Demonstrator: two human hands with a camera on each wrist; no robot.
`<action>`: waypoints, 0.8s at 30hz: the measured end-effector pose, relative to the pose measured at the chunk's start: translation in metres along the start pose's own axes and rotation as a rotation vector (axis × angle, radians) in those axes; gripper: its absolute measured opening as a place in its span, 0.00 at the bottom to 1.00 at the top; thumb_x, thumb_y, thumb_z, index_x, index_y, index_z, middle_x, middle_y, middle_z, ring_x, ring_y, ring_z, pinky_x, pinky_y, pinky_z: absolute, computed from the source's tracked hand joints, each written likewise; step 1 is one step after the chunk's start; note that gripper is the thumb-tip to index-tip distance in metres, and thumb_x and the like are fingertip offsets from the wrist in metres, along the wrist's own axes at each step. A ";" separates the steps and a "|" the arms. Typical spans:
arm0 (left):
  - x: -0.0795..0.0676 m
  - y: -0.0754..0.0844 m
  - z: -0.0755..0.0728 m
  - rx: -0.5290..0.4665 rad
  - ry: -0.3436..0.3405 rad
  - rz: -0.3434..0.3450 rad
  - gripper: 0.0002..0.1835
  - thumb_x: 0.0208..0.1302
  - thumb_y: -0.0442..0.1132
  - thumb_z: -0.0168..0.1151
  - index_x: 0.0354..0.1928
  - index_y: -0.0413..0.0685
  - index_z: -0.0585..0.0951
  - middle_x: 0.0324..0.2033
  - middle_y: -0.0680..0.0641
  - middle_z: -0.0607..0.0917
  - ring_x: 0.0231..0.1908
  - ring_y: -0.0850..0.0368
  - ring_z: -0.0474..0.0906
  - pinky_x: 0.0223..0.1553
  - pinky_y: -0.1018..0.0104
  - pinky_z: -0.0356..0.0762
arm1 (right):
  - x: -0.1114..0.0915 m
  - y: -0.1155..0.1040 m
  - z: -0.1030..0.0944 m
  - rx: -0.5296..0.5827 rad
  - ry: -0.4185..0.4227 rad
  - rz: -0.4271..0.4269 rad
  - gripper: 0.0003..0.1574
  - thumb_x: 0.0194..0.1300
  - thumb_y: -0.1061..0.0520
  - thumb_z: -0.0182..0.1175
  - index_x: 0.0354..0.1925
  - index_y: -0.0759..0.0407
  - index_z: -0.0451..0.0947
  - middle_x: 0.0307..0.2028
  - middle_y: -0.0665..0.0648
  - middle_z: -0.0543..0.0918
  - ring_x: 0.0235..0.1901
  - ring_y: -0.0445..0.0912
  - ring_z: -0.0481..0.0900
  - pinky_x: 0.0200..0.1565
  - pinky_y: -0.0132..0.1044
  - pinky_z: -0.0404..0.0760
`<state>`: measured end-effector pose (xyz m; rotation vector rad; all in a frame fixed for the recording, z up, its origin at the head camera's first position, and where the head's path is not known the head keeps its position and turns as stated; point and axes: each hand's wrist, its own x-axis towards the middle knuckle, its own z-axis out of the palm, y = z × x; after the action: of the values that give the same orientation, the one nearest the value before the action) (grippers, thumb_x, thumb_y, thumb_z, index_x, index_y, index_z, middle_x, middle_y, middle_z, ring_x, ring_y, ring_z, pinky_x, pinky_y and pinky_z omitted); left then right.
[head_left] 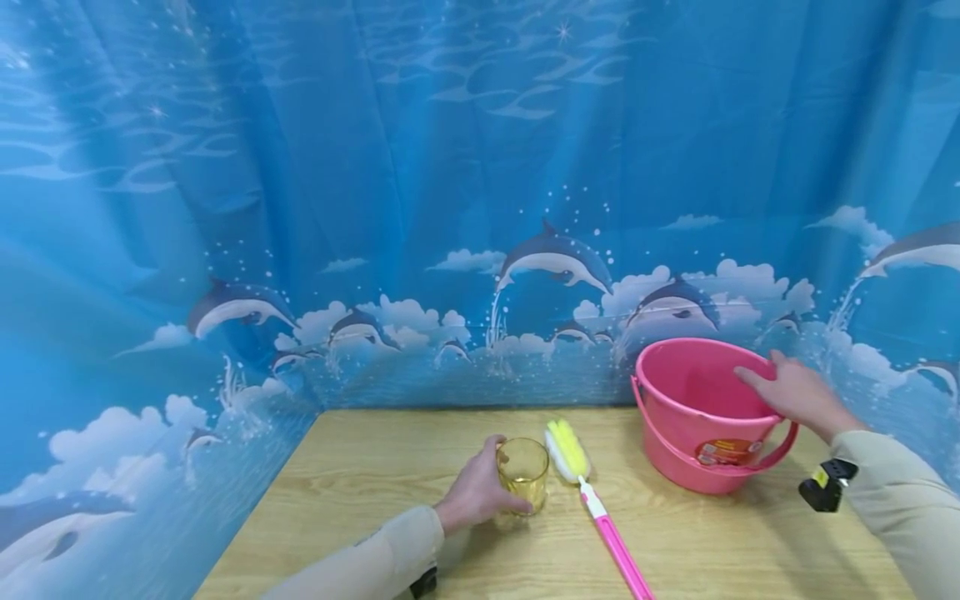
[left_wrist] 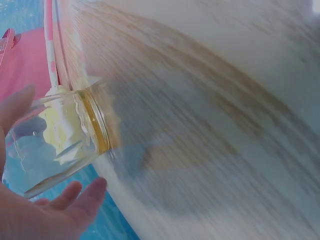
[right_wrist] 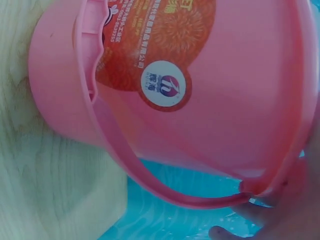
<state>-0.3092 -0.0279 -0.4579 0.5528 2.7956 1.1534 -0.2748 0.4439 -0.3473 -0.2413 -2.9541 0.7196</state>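
A clear yellowish drinking glass (head_left: pixel 522 475) stands upright on the wooden table. My left hand (head_left: pixel 483 490) curves round its left side, thumb in front; the left wrist view shows the lower fingertips (left_wrist: pixel 97 190) spread beside the glass wall. At the right, a pink bucket (head_left: pixel 701 417) stands upright. My right hand (head_left: pixel 798 392) grips its right rim, with the thumb over the inner side; most fingers are hidden behind. The bucket's handle (right_wrist: pixel 150 185) hangs down across its front, over an orange label (right_wrist: pixel 160 45).
Between glass and bucket lies a bottle brush (head_left: pixel 592 500) with a yellow-and-white sponge head and a pink handle. Its handle runs toward the table's near side. A blue dolphin-print curtain (head_left: pixel 450 208) hangs behind the wooden table (head_left: pixel 360 475).
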 end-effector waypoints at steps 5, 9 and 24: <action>-0.002 0.000 -0.005 0.034 -0.007 0.006 0.66 0.31 0.55 0.87 0.75 0.47 0.60 0.63 0.39 0.77 0.60 0.40 0.76 0.60 0.40 0.74 | -0.002 -0.004 0.000 -0.035 0.070 -0.043 0.66 0.72 0.27 0.45 0.71 0.85 0.39 0.65 0.90 0.52 0.60 0.85 0.55 0.51 0.77 0.69; -0.004 0.002 -0.011 0.034 -0.002 -0.002 0.68 0.33 0.62 0.84 0.77 0.52 0.57 0.67 0.42 0.74 0.62 0.43 0.74 0.63 0.40 0.72 | -0.006 -0.016 -0.001 -0.076 0.126 -0.093 0.64 0.71 0.27 0.47 0.73 0.80 0.45 0.67 0.88 0.53 0.62 0.84 0.53 0.50 0.79 0.66; -0.016 0.023 -0.045 0.243 -0.062 0.066 0.60 0.48 0.82 0.58 0.79 0.60 0.55 0.78 0.47 0.56 0.77 0.42 0.53 0.72 0.32 0.50 | -0.045 -0.090 0.014 -0.264 0.158 -0.354 0.61 0.65 0.24 0.53 0.76 0.65 0.55 0.73 0.73 0.58 0.69 0.73 0.54 0.61 0.80 0.52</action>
<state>-0.2963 -0.0487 -0.4105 0.6908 2.9014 0.7949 -0.2438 0.3504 -0.3199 0.1967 -2.8193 0.2536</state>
